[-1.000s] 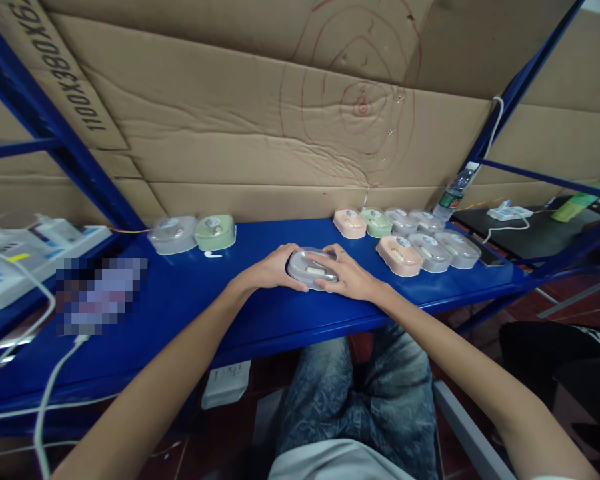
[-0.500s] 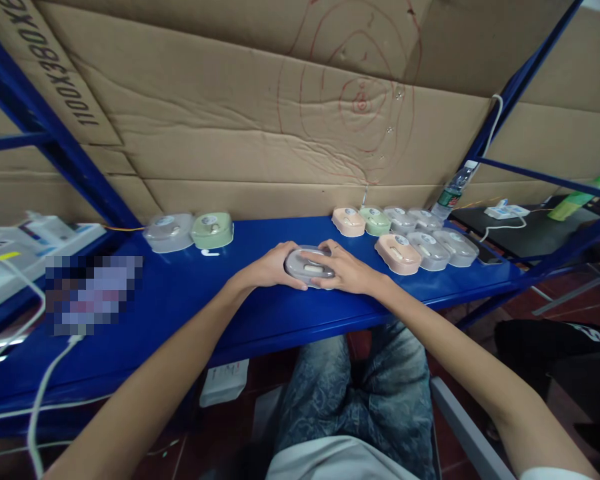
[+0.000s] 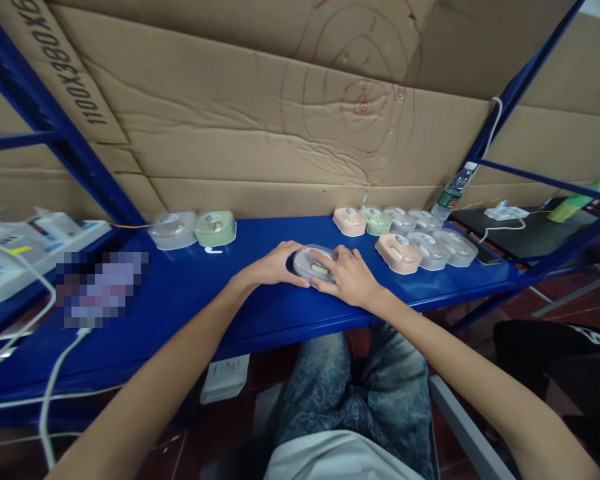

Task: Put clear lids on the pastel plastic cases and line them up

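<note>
A workshop of a plain sort, by the look of it: a blue counter (image 3: pixel 275 230) joined to a blue frame (image 3: pixel 83 160), with cardboard (image 3: pixel 205 153) for a back wall (printed with figures, and marked with rough red rings). Lidded boxes (image 3: pixel 399 253) of one pattern stand grouped, as at a work station. A white power strip (image 3: pixel 95 231) and loose cables (image 3: pixel 55 373) take the left end, above red tiles (image 3: pixel 200 433).
</note>
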Motion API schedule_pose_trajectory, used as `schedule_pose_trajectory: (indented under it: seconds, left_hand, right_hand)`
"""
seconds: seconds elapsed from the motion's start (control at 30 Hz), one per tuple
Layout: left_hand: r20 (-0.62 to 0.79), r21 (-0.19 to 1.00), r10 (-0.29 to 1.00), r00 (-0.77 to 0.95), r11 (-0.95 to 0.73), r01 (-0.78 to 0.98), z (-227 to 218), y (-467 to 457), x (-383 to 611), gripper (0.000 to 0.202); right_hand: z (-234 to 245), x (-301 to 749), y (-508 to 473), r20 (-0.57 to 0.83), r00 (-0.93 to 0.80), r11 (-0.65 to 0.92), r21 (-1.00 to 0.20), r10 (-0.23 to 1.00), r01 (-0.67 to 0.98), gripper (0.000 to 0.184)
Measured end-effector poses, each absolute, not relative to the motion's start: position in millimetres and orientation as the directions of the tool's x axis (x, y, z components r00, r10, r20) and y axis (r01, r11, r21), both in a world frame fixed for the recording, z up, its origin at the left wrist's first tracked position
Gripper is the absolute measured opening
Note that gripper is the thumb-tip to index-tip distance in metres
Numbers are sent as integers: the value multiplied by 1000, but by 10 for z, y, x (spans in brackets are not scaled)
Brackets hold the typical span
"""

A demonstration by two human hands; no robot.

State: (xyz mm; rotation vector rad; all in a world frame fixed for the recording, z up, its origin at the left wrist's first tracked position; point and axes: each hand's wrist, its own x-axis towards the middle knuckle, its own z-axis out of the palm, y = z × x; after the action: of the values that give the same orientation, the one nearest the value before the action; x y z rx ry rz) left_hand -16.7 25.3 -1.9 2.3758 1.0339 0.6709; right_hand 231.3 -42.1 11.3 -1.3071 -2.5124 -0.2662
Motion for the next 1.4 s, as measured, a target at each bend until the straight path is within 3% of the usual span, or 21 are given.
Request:
schedule_pose_trajectory:
  seconds: [0.13,0.27,0.47,0.6,0.7,0.8,0.9,1.0,1.13,1.23,1.3,1.4]
  left_hand:
    - [252,582,773,582,-602,547,-48,247,-172,85]
    - [243,563,767,594,-610,558,-29,244,-169,81]
    - [404,506,787,466,-617,603,45,236,-170,46]
    - [507,400,795,335,-561,725,99,309,-274,31]
    - [541,315,807,235,-454,833,146,383,-427,33]
    - [552,280,832,55,-247,928,174,439,-645,49]
    - [495,281,858,-139,-7,960,164,465,-866,67]
    - [442,236,875,-196,97,967,140,452,-970,69]
    - [504,148,862,-57,-21,989,152,393,-844,51]
    - [550,150,831,84,-197,969,200,339,-652,31]
    - [550,223,813,194,-367,903,243,293,-524,24]
    - [545,408,767,340,-596,691,299,194,-345,28]
  right_hand:
    - [82,2374,-483,430,-377,391,59,820,918,69]
    - [42,2557,-367,553,-273,299,46,787,953,64]
    - [-1,2784,-90,625,-251,298,31,740,954,62]
    - [-49,2895,56,670,-218,225,78,710,971,62]
    - [-82,2944,97,678,-209,197,97,704,976,64]
    - [-74,2947,64,671,-232,213,111,705,971,64]
    - [-43,2915,-3,657,-272,242,138,703,960,63]
    - [-32,2878,-50,654,-311,284,151,690,947,61]
    - [-46,2856,-70,645,-352,369,114,679,922,60]
    - [-30,2854,-92,650,-382,419,106,657,902,57]
    - [2,2843,-117,655,-417,457,122,630,881,53]
    - [59,2769,-146,639,-492,561,113,591,820,52]
